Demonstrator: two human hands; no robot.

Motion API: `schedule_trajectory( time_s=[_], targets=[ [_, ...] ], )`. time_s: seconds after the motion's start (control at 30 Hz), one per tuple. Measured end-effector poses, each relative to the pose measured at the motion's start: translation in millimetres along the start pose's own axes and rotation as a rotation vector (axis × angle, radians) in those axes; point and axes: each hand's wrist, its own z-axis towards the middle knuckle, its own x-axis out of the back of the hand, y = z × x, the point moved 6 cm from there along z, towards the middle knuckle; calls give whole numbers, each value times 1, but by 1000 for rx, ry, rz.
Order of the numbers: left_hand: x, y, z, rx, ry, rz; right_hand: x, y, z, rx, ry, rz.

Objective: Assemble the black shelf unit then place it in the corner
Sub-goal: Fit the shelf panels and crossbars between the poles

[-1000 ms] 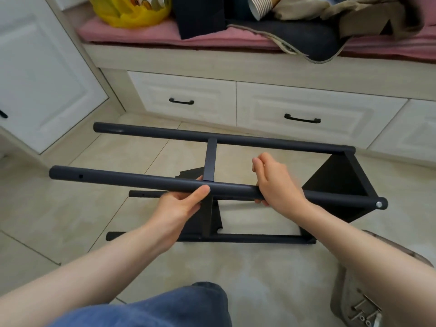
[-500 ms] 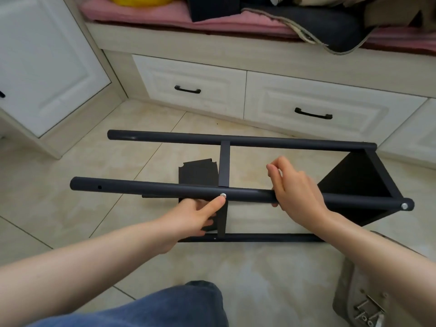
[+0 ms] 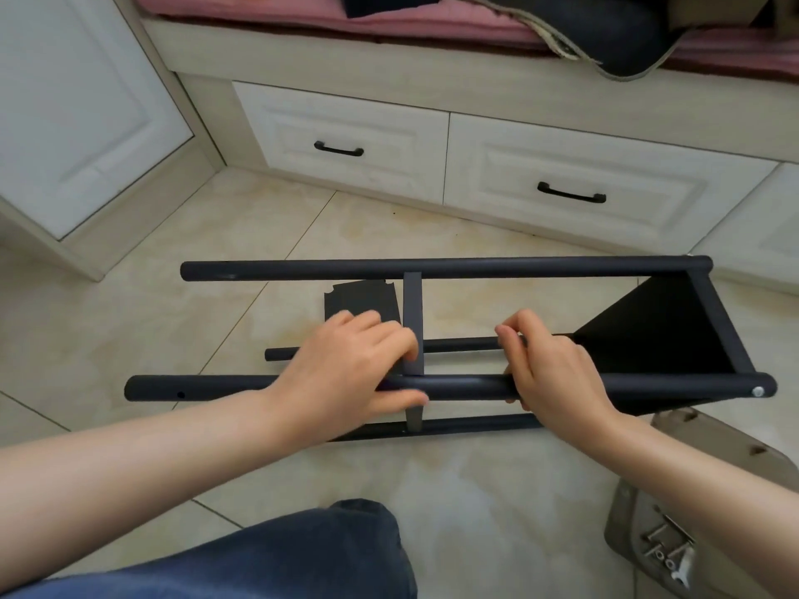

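Black shelf unit (image 3: pixel 519 268) on its side on the floor (image 3: pixel 475 490), centre frame.
Both clamp the near pole (image 3: pixel 467 386): left hand (image 3: pixel 350 369) at the crossbar (image 3: pixel 412 304), right hand (image 3: pixel 553 369) further right, fingers curled over it.

Floor: glossy beige tiles (image 3: pixel 475 503), thin dark grout lines.
Far side: two white panelled drawers (image 3: pixel 346 118), black bar handles (image 3: pixel 338 149).
Above drawers: pink cushion (image 3: pixel 410 23).
Left: white panelled cabinet door (image 3: pixel 73 105).
Light: soft, even.
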Motion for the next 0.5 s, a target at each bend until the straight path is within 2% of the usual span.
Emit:
schedule_trajectory(
  time_s=[0.07, 0.2, 0.33, 0.5],
  targets=[
    [-16, -2, -8, 18, -115, -40, 2, 1, -4, 3, 14, 0],
    [-31, -6, -15, 46, -233, 40, 5, 6, -14, 4, 16, -6],
    [-50, -5, -20, 51, -377, -11, 1, 7, -25, 1, -26, 2],
    [-56, 1, -29, 35, -377, -67, 4, 14, -16, -149, -19, 247]
  ],
)
